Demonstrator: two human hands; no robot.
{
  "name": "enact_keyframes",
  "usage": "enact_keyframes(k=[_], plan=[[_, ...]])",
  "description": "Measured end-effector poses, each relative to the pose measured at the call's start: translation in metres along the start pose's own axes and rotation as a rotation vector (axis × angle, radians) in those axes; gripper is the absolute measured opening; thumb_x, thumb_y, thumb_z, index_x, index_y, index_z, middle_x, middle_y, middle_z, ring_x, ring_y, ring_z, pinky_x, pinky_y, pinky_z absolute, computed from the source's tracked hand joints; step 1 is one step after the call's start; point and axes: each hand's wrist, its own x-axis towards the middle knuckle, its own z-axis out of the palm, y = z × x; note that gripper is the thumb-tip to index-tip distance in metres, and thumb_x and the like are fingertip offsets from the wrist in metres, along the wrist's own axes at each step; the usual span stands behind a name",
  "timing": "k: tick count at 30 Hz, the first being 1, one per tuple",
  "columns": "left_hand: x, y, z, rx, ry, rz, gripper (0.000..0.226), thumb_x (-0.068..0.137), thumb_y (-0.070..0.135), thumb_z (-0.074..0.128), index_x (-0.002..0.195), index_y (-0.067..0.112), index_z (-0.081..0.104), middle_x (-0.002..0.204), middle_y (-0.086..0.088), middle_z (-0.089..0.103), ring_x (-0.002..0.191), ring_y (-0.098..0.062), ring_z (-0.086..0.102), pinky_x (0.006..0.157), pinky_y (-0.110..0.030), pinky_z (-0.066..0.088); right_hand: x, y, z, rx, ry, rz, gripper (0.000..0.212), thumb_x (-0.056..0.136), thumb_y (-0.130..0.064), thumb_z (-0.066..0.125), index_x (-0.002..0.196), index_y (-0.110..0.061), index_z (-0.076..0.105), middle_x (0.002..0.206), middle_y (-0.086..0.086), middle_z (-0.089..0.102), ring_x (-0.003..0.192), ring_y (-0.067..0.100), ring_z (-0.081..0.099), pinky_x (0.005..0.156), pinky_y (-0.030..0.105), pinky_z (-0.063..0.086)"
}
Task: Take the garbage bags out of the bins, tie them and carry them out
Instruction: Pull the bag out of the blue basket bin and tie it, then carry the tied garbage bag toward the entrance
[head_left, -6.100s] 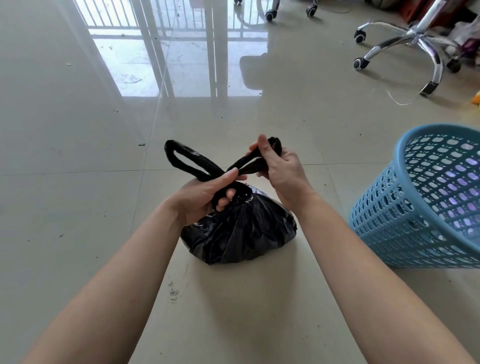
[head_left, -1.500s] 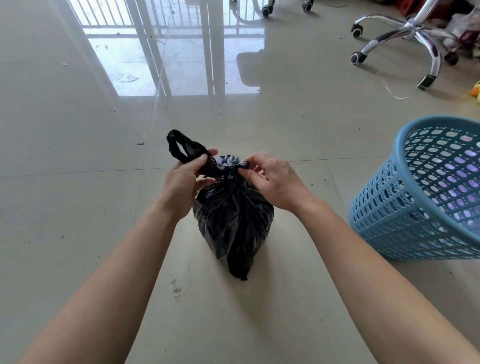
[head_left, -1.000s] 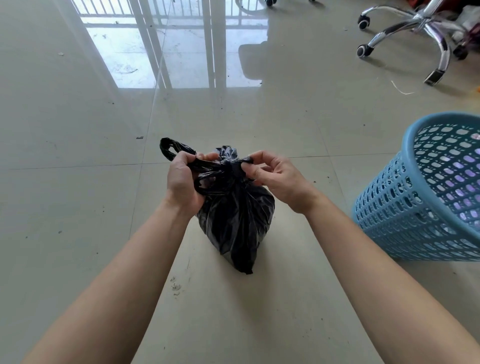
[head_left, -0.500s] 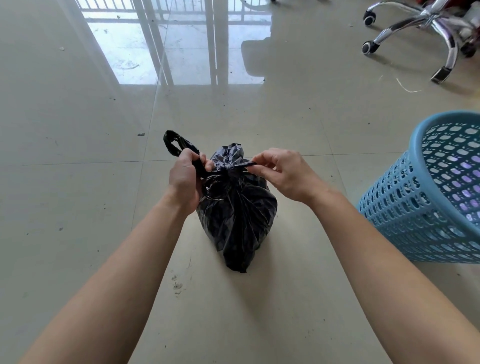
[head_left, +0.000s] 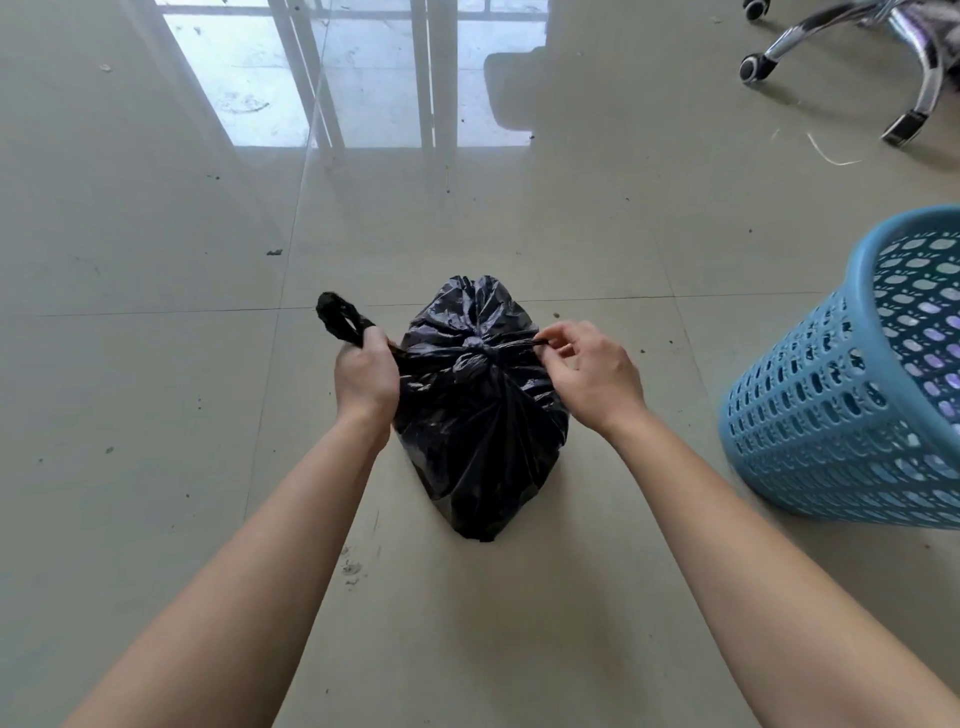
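Note:
A full black garbage bag (head_left: 480, 431) stands on the tiled floor in the middle of the view, its neck gathered into a knot on top. My left hand (head_left: 363, 376) grips the bag's left handle, whose loop (head_left: 337, 318) sticks out beyond my fist. My right hand (head_left: 592, 371) pinches the stretched right handle strand between thumb and fingers. Both handles are pulled taut away from the knot. A blue perforated plastic bin (head_left: 857, 395) stands at the right, with no bag visible inside it.
The chrome wheeled base of an office chair (head_left: 852, 57) stands at the top right. Window light reflects off the glossy beige tiles at the top. Small bits of dirt lie on the floor around the bag.
My hands have drawn the two handles further apart, and the knot has tightened down on the bag's neck. The view has tilted down slightly.

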Motion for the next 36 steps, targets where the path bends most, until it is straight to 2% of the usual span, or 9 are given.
enact_keyframes(k=[1,3,5,12,21,25,29,33,36], plan=[[0.004,-0.008,-0.001,0.121,0.046,0.057,0.025,0.086,0.035,0.045,0.081,0.012,0.054,0.083,-0.007,0.061,0.086,-0.029,0.058,0.075,-0.037,0.049,0.000,0.001,0.005,0.139,0.000,0.088,0.035,0.093,-0.034,0.063,0.128,-0.032,0.057,0.125,-0.004,0.059,0.115,0.013,0.058,0.101,0.038,0.048],[0.008,-0.023,0.002,0.309,0.083,0.098,0.042,0.088,0.038,0.052,0.117,0.007,0.053,0.119,-0.018,0.057,0.120,-0.037,0.048,0.105,-0.047,0.038,-0.002,-0.003,0.016,0.366,-0.066,0.286,0.061,0.095,-0.029,0.059,0.150,-0.031,0.035,0.149,0.006,0.039,0.139,0.019,0.039,0.118,0.039,0.029],[0.006,-0.037,0.009,0.364,0.044,0.097,0.055,0.094,0.036,0.054,0.137,0.005,0.040,0.136,-0.021,0.046,0.133,-0.038,0.037,0.114,-0.047,0.028,-0.005,-0.008,0.032,0.432,-0.136,0.352,0.070,0.098,-0.023,0.052,0.158,-0.032,0.017,0.159,0.008,0.025,0.148,0.022,0.024,0.120,0.036,0.016],[0.002,-0.088,0.010,0.372,-0.037,0.137,0.039,0.104,0.032,0.040,0.136,0.012,0.048,0.132,-0.016,0.057,0.125,-0.034,0.050,0.104,-0.038,0.037,-0.026,0.004,0.077,0.243,-0.006,0.194,0.071,0.089,-0.029,0.044,0.155,-0.041,0.023,0.144,0.005,0.042,0.121,0.025,0.052,0.098,0.033,0.041],[-0.055,-0.137,-0.027,0.379,0.050,0.239,0.059,0.093,0.023,0.035,0.145,-0.006,0.038,0.146,-0.024,0.047,0.134,-0.030,0.042,0.097,0.003,0.017,-0.112,0.004,0.093,0.325,0.099,0.277,0.059,0.082,-0.011,0.046,0.139,-0.021,0.054,0.119,-0.001,0.049,0.086,0.002,0.048,0.078,0.002,0.032],[-0.100,-0.134,-0.047,0.356,0.076,0.178,0.056,0.095,0.026,0.036,0.145,0.000,0.042,0.135,0.000,0.049,0.125,-0.007,0.043,0.097,0.002,0.022,-0.153,-0.014,0.074,0.391,0.080,0.343,0.059,0.083,-0.008,0.045,0.138,-0.025,0.054,0.122,0.001,0.053,0.076,0.003,0.048,0.084,0.020,0.044],[-0.148,-0.091,-0.073,0.319,0.065,0.132,0.054,0.098,0.032,0.037,0.142,0.003,0.047,0.140,-0.004,0.055,0.128,-0.014,0.050,0.110,-0.026,0.036,-0.182,-0.055,0.021,0.433,0.070,0.418,0.057,0.084,-0.009,0.043,0.138,-0.024,0.054,0.117,-0.002,0.052,0.062,0.000,0.047,0.081,0.018,0.042],[-0.189,0.001,-0.091,0.299,0.071,0.132,0.041,0.101,0.025,0.040,0.135,0.005,0.052,0.123,0.008,0.057,0.111,0.004,0.049,0.095,-0.005,0.034,-0.185,-0.119,-0.063,0.456,0.069,0.418,0.056,0.084,-0.014,0.042,0.138,-0.025,0.055,0.113,-0.006,0.051,0.060,0.002,0.046,0.081,0.023,0.044],[-0.205,0.105,-0.095,0.282,0.062,0.196,0.043,0.100,0.027,0.041,0.137,0.008,0.052,0.124,0.008,0.056,0.110,0.005,0.048,0.091,-0.001,0.033,-0.156,-0.181,-0.143,0.474,0.092,0.358,0.055,0.085,-0.015,0.042,0.137,-0.027,0.055,0.116,-0.006,0.052,0.072,0.001,0.046,0.091,0.036,0.048]])
